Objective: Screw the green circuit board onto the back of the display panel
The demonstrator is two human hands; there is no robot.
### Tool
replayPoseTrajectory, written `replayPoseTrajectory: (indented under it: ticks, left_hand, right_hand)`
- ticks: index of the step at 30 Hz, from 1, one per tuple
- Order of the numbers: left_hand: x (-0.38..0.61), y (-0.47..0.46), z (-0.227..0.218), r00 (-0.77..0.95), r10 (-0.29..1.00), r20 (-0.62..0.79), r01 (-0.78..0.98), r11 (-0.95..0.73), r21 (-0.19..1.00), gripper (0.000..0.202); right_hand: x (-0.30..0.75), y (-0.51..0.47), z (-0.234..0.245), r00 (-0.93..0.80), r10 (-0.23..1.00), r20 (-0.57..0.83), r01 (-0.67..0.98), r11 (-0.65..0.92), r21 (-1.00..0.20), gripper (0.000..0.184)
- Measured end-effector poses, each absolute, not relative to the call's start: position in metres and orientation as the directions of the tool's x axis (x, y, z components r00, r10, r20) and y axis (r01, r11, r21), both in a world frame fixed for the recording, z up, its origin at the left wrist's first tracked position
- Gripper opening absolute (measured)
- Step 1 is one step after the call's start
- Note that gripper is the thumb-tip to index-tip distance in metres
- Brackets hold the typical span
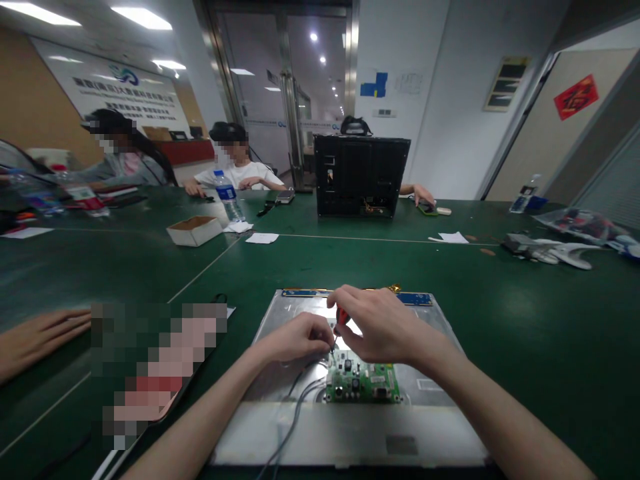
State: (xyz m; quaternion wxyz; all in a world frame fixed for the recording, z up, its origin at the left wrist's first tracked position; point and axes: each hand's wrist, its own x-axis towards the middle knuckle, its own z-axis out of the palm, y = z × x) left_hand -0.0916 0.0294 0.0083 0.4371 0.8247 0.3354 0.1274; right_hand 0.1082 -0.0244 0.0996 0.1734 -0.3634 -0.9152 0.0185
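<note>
My right hand (377, 323) is closed round the red handle of a screwdriver (341, 316). Its thin shaft points down at the upper left corner of a green circuit board (363, 379). Beside the shaft, the fingers of my left hand (300, 337) are pinched together near that corner; what they hold, if anything, is hidden. The board sits on the metal back of a flat display panel (430, 417), which lies on the table. Grey cables (296, 417) run from the board's left side towards me. A blue strip (417, 299) lies along the panel's far edge.
Another person's hand (47, 337) rests on the green table (540, 313) at left, near a pixelated device (170, 360). Farther back are a small box (195, 231), a water bottle (227, 198), a black monitor casing (361, 177) and white-handled tools (547, 251). Several people sit across the table.
</note>
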Motion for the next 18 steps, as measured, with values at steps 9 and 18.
replayPoseTrajectory:
  ticks: [9, 18]
  left_hand:
    - [-0.0908, 0.0289, 0.0100, 0.730, 0.673, -0.121, 0.468, -0.363, 0.805, 0.008]
    - [-0.0908, 0.0283, 0.0084, 0.728, 0.675, -0.120, 0.459, -0.350, 0.816, 0.007]
  right_hand:
    - [0.1092, -0.0225, 0.0993, -0.661, 0.683, 0.311, 0.697, 0.712, -0.082, 0.017]
    - [0.1079, -0.0233, 0.0985, -0.653, 0.683, 0.326, 0.700, 0.709, -0.082, 0.016]
